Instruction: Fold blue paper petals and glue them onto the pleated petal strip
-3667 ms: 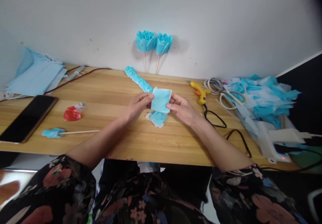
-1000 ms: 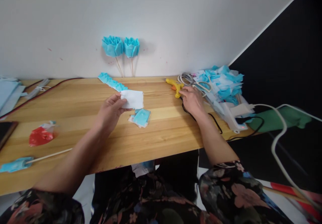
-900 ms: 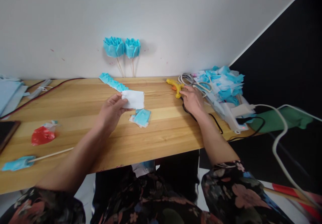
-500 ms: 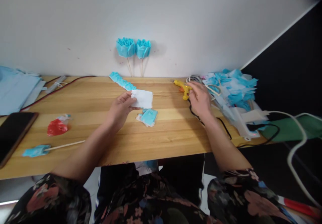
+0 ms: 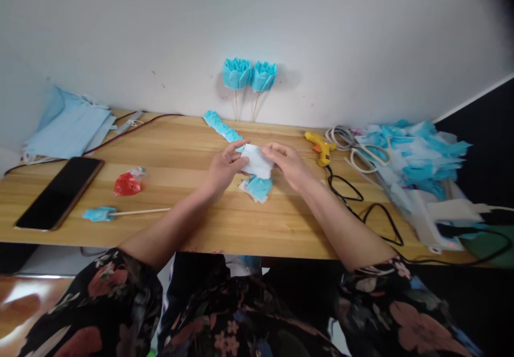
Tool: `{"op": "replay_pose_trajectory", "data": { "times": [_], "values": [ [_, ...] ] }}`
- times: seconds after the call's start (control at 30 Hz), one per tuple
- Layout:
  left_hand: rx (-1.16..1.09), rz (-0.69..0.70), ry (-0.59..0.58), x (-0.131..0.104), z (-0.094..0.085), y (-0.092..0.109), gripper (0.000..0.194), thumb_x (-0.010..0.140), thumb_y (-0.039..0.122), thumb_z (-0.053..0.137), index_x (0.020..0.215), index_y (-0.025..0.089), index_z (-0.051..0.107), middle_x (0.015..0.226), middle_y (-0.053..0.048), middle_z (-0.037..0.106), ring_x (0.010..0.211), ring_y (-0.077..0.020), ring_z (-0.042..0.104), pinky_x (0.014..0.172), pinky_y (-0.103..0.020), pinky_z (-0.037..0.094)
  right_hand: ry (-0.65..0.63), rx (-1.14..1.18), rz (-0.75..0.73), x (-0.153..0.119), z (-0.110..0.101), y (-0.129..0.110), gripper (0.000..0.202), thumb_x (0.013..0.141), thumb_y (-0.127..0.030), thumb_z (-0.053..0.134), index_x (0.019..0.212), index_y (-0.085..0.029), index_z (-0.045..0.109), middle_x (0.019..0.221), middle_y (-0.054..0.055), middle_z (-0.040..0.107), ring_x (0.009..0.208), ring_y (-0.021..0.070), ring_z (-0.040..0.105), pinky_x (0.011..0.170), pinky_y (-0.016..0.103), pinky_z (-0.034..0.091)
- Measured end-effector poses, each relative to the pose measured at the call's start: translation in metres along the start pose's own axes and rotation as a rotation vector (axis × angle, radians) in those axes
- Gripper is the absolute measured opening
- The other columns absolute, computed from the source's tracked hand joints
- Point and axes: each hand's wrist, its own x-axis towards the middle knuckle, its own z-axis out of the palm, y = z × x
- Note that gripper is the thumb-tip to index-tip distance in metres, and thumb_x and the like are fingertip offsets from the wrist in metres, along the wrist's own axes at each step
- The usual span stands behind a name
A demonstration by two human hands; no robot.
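Observation:
Between my two hands is a white piece of thin fabric (image 5: 257,162). My left hand (image 5: 226,168) pinches its left edge between thumb and fingers. At its upper right corner, my right hand (image 5: 286,163) is closed with thumb and fingertips on the edge. Just below lies a small pile of blue and white fabric pieces (image 5: 259,188) on the table. Behind my left hand lies a pleated blue strip (image 5: 220,127), partly covered by the fingers. A yellow glue gun (image 5: 320,147) rests on the table to the right of my right hand.
Two blue fabric flowers (image 5: 236,73) on sticks lean against the wall. Scissors (image 5: 369,157), a heap of blue scraps (image 5: 421,156) and a power strip (image 5: 433,234) are at right. On the left are a phone (image 5: 60,194), face masks (image 5: 74,127), a red wrapper (image 5: 127,184) and a blue-tipped stick (image 5: 140,211).
My right hand has let go of the glue gun, leaving it on the table, and moved left to grip the white piece. My left hand still holds that piece. The view has shifted left.

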Motion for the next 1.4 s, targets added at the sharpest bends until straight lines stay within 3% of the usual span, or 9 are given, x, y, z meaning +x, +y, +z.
{"op": "replay_pose_trajectory", "data": {
  "times": [0.2, 0.4, 0.6, 0.73, 0.9, 1.13, 1.2, 1.3, 1.4],
  "values": [
    [0.004, 0.012, 0.012, -0.001, 0.002, -0.001, 0.051, 0.083, 0.018, 0.072, 0.133, 0.017, 0.061, 0.075, -0.001, 0.070, 0.069, -0.0173, 0.067, 0.071, -0.033, 0.059, 0.188, -0.092, -0.137, -0.005, -0.002, 0.019, 0.030, 0.079, -0.050, 0.076, 0.078, -0.021, 0.070, 0.068, -0.003, 0.061, 0.062, 0.0117, 0.049, 0.059, 0.025, 0.041],
    [0.006, 0.063, 0.061, 0.000, 0.004, 0.000, 0.059, 0.082, 0.021, 0.076, 0.138, 0.019, 0.058, 0.083, -0.004, 0.072, 0.073, -0.0177, 0.067, 0.069, -0.031, 0.057, 0.204, -0.161, -0.217, -0.008, -0.005, 0.023, 0.024, 0.086, -0.046, 0.071, 0.082, -0.022, 0.072, 0.071, -0.002, 0.064, 0.065, 0.0130, 0.053, 0.060, 0.026, 0.044],
    [0.103, 0.137, 0.060, 0.000, 0.003, -0.002, 0.057, 0.079, 0.016, 0.075, 0.134, 0.020, 0.062, 0.074, 0.001, 0.068, 0.065, -0.0128, 0.060, 0.065, -0.026, 0.048, 0.182, -0.286, -0.244, -0.011, -0.006, 0.020, 0.041, 0.095, -0.059, 0.057, 0.106, -0.025, 0.077, 0.092, 0.002, 0.074, 0.084, 0.0180, 0.064, 0.075, 0.030, 0.050],
    [0.186, 0.184, 0.014, -0.004, 0.007, -0.001, 0.057, 0.079, 0.017, 0.075, 0.135, 0.020, 0.063, 0.073, 0.001, 0.067, 0.064, -0.0128, 0.058, 0.063, -0.026, 0.046, 0.145, -0.349, -0.289, -0.016, -0.004, 0.013, 0.040, 0.096, -0.058, 0.056, 0.094, -0.024, 0.076, 0.088, 0.003, 0.073, 0.083, 0.0184, 0.064, 0.073, 0.030, 0.050],
    [0.284, 0.245, -0.008, -0.008, 0.012, 0.000, 0.055, 0.080, 0.016, 0.072, 0.134, 0.021, 0.064, 0.072, 0.001, 0.067, 0.061, -0.0117, 0.054, 0.061, -0.026, 0.042, 0.144, -0.437, -0.352, -0.018, 0.005, 0.005, 0.019, 0.089, -0.043, 0.065, 0.086, -0.024, 0.070, 0.089, 0.001, 0.074, 0.079, 0.0173, 0.064, 0.075, 0.032, 0.053],
    [0.239, 0.164, -0.037, -0.006, 0.009, -0.003, 0.060, 0.079, 0.025, 0.079, 0.137, 0.020, 0.063, 0.065, 0.003, 0.064, 0.057, -0.0131, 0.054, 0.061, -0.028, 0.045, 0.233, -0.412, -0.356, -0.018, 0.005, 0.005, 0.016, 0.090, -0.038, 0.061, 0.083, -0.024, 0.066, 0.086, 0.001, 0.073, 0.076, 0.0166, 0.064, 0.073, 0.032, 0.052],
    [0.282, 0.139, -0.060, -0.005, 0.006, -0.004, 0.051, 0.081, 0.030, 0.079, 0.129, 0.017, 0.068, 0.066, 0.001, 0.066, 0.059, -0.0147, 0.059, 0.060, -0.028, 0.046, 0.257, -0.392, -0.348, -0.018, 0.004, 0.007, 0.017, 0.090, -0.040, 0.062, 0.084, -0.024, 0.066, 0.084, 0.001, 0.072, 0.073, 0.0158, 0.062, 0.068, 0.031, 0.050],
    [0.385, 0.110, -0.084, -0.004, 0.003, -0.004, 0.018, 0.084, 0.031, 0.073, 0.093, 0.016, 0.076, 0.071, -0.003, 0.071, 0.061, -0.0147, 0.062, 0.060, -0.027, 0.046, 0.277, -0.375, -0.347, -0.018, 0.002, 0.009, 0.018, 0.091, -0.041, 0.063, 0.086, -0.024, 0.066, 0.082, 0.000, 0.071, 0.069, 0.0149, 0.060, 0.064, 0.030, 0.048],
    [0.474, 0.143, -0.064, -0.005, 0.001, -0.004, 0.024, 0.087, 0.031, 0.068, 0.067, 0.017, 0.070, 0.066, -0.003, 0.069, 0.060, -0.0127, 0.058, 0.058, -0.026, 0.043, 0.295, -0.388, -0.356, -0.017, 0.001, 0.008, 0.017, 0.091, -0.040, 0.062, 0.085, -0.024, 0.066, 0.082, 0.000, 0.070, 0.069, 0.0148, 0.059, 0.066, 0.030, 0.048]
  ]
}}
